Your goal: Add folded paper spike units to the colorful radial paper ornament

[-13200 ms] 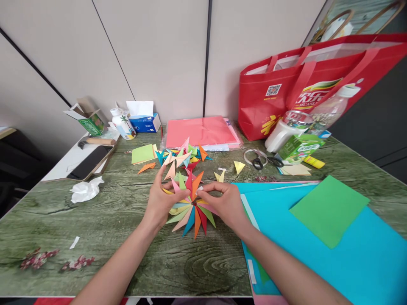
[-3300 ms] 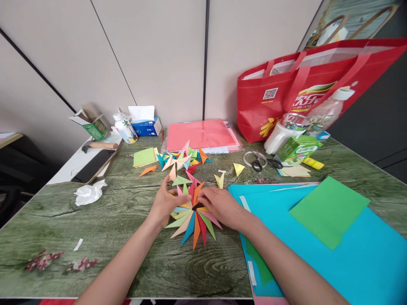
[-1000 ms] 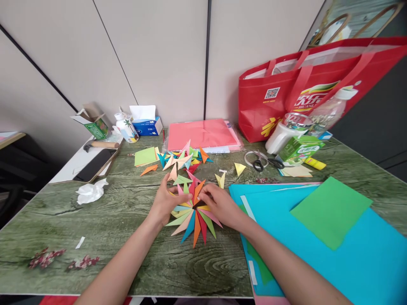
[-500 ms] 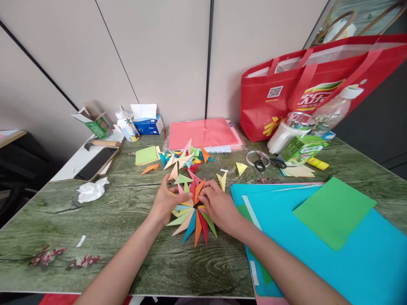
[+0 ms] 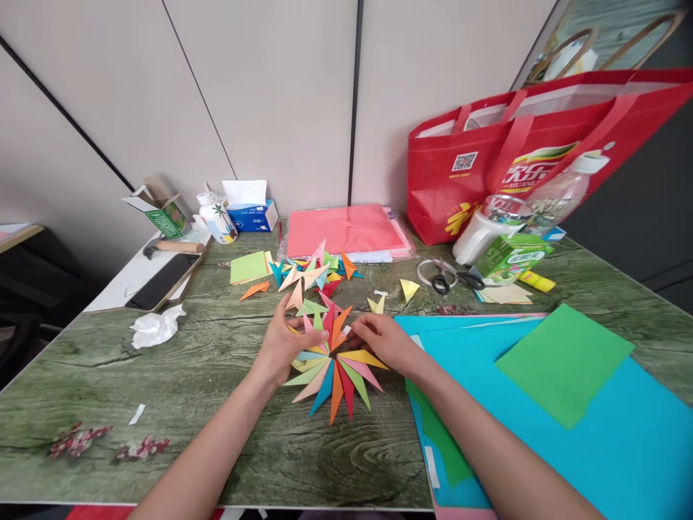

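A many-coloured folded-paper star (image 5: 336,386), built of pointed pieces set in a ring, is at the middle of the table. My left hand (image 5: 288,345) grips its upper left side, thumb on top and fingers curled round the far points; some points are hidden there. My right hand (image 5: 383,339) is beside the star's upper right, fingers pinched at a small white strip (image 5: 346,330) near an orange point. Just beyond the hands lies a pile of loose folded pieces (image 5: 311,274). A yellow folded piece (image 5: 409,289) and a pale yellow one (image 5: 377,305) lie near my right hand.
Blue paper sheets (image 5: 487,390) with a green square (image 5: 566,365) cover the right side. Scissors (image 5: 447,278), a green box (image 5: 513,258), a bottle (image 5: 566,191) and a red bag (image 5: 449,170) stand behind. Crumpled tissue (image 5: 157,326), a phone (image 5: 161,282) and a hammer (image 5: 173,247) lie left.
My right hand has drawn slightly right, away from the star's centre. A yellow and a pink point on the star's right side now show, and the white strip shows at my fingertips.
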`<act>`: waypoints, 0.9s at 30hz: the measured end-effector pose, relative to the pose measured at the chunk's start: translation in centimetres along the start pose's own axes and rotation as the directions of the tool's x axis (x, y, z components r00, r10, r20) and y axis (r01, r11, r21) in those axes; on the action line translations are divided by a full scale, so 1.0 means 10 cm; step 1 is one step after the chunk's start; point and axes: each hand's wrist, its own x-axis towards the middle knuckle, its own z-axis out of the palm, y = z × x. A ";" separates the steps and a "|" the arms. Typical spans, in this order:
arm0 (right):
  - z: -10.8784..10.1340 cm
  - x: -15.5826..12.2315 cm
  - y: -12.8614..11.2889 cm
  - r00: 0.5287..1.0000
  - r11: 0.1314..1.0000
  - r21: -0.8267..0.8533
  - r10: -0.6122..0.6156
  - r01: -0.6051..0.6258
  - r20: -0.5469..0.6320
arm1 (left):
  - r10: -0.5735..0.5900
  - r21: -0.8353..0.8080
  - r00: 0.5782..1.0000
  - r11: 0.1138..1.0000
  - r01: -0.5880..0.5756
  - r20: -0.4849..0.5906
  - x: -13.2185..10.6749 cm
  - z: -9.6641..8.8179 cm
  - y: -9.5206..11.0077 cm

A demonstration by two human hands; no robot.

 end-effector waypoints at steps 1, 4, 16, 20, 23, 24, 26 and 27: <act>-0.01 0.00 -0.01 1.000 0.999 0.040 0.019 -0.019 0.000 | 0.000 0.006 1.000 1.000 0.000 -0.004 0.00 0.00 0.00; -0.01 -0.02 -0.04 0.999 0.995 0.098 -0.027 0.030 -0.034 | 0.004 0.030 1.000 1.000 -0.003 -0.018 0.01 -0.01 -0.01; 0.00 0.01 0.01 0.987 0.991 -0.034 -0.134 0.132 -0.090 | 0.025 0.006 0.999 1.000 -0.024 -0.027 -0.01 0.00 0.04; -0.22 -0.05 -0.08 0.969 0.877 0.431 -0.131 0.211 -0.208 | 0.019 0.021 0.999 1.000 -0.018 -0.031 0.00 -0.01 0.04; -0.40 -0.17 -0.11 0.930 0.763 0.623 -0.333 0.172 0.152 | 0.026 0.032 1.000 0.999 -0.026 -0.006 0.01 -0.03 0.02; -0.42 -0.20 -0.12 0.881 0.756 0.636 -0.397 0.155 0.258 | 0.029 0.034 0.999 0.999 -0.029 0.013 0.00 -0.03 0.02; -0.42 -0.23 -0.14 0.862 0.826 0.541 -0.381 0.155 0.335 | 0.025 0.025 0.998 0.999 -0.026 0.054 0.00 -0.04 0.01; -0.39 -0.22 -0.16 0.898 0.885 0.437 -0.317 0.163 0.305 | 0.018 0.011 0.998 1.000 -0.018 0.066 -0.01 -0.04 0.02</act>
